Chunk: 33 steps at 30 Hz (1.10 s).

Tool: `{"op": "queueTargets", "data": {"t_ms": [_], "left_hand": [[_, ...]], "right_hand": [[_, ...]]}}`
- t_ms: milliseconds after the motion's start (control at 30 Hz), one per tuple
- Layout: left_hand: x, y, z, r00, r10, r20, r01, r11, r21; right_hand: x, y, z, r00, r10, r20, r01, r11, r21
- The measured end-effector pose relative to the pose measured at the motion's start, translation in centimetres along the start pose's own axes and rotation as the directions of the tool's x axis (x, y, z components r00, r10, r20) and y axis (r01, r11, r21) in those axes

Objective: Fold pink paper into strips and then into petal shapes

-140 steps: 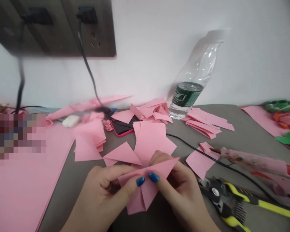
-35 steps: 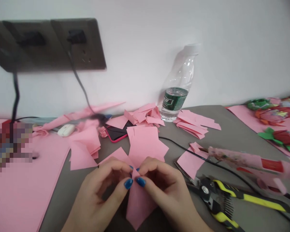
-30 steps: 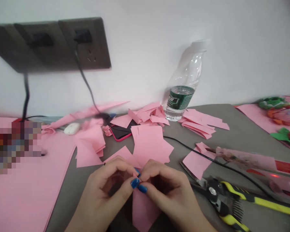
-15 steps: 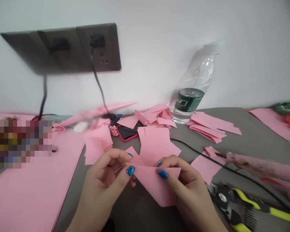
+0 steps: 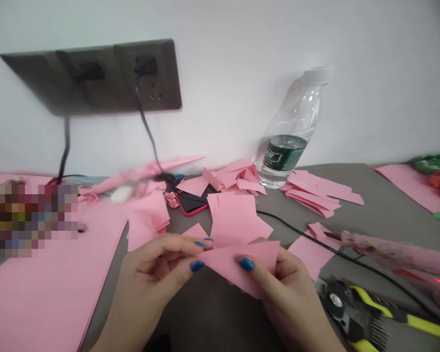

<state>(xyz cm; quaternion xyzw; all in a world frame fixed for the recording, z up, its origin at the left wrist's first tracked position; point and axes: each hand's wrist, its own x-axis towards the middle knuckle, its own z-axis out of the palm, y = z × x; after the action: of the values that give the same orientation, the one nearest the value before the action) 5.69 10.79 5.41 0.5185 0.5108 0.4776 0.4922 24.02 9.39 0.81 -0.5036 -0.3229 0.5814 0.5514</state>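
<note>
At lower center, the right hand (image 5: pixel 293 286) pinches paper (image 5: pixel 225 260) (pink, sharp-cornered). The left hand (image 5: pixel 150 274) pinches its leftmost tip.

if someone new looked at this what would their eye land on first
Probably the bright blue nails at bottom centre, where the right hand holds a folded pink paper, its pointed end at the left hand's fingertips. Next, perhaps, the clear bottle by the wall, right of centre, and the yellow-and-black pliers at lower right.
</note>
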Motion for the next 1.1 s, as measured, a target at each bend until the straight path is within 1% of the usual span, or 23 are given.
{"op": "queueTargets", "data": {"t_ms": [100, 300, 433, 533, 633, 733, 867, 1000, 1100], "left_hand": [[0.0, 0.0, -0.3, 0.999, -0.043, -0.011, 0.044, 0.999, 0.032], [0.0, 0.0, -0.6, 0.999, -0.02, -0.044, 0.025, 0.99, 0.136], [0.0, -0.1, -0.7, 0.999, -0.021, -0.042, 0.026, 0.992, 0.126], [-0.1, 0.0, -0.7, 0.998, -0.02, -0.055, 0.028, 0.988, 0.151], [-0.1, 0.1, -0.5, 0.996, -0.032, -0.08, 0.046, 0.983, 0.179], [-0.1, 0.2, -0.2, 0.991, -0.079, -0.112, 0.094, 0.987, 0.127], [0.0, 0.2, 0.0, 0.991, -0.131, -0.037, 0.134, 0.988, 0.081], [0.0, 0.4, -0.2, 0.992, -0.124, -0.013, 0.125, 0.986, 0.108], [0.0, 0.5, -0.3, 0.995, -0.102, 0.006, 0.101, 0.987, 0.129]], "right_hand": [[-0.1, 0.0, 0.1, 1.0, 0.004, 0.01, -0.004, 1.0, 0.013], [-0.1, -0.7, 0.3, 0.998, 0.024, 0.051, -0.027, 0.998, 0.051], [0.0, 0.0, 0.2, 0.996, 0.023, 0.082, -0.03, 0.996, 0.09], [0.0, 0.5, 0.0, 0.996, 0.013, 0.087, -0.021, 0.996, 0.092], [-0.1, 0.5, 0.0, 0.996, 0.023, 0.087, -0.03, 0.997, 0.074], [-0.1, 0.2, 0.0, 0.996, 0.041, 0.075, -0.045, 0.997, 0.06], [-0.1, 0.0, -0.2, 0.997, 0.041, 0.069, -0.043, 0.999, 0.032], [-0.1, 0.1, -0.4, 0.995, 0.052, 0.09, -0.053, 0.999, 0.003], [-0.2, 0.1, -0.3, 0.997, 0.038, 0.072, -0.039, 0.999, 0.019]]}}
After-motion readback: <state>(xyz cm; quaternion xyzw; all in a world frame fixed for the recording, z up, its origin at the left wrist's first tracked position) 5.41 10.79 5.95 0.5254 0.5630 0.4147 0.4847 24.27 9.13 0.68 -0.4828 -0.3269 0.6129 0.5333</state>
